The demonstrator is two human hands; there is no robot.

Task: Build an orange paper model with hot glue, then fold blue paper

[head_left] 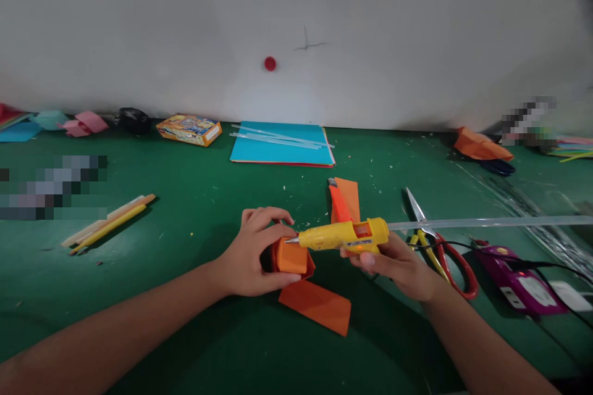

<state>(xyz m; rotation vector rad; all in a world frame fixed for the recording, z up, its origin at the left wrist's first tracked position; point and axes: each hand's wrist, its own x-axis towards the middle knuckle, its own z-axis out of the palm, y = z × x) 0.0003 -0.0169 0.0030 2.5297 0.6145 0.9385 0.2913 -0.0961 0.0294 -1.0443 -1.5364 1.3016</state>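
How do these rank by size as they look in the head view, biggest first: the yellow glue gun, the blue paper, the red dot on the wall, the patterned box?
1. Blue paper
2. Yellow glue gun
3. Patterned box
4. Red dot

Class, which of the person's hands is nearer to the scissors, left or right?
Right. The right hand, gripping the yellow glue gun, is just left of the scissors; the left hand, holding the folded orange paper piece, is farther left.
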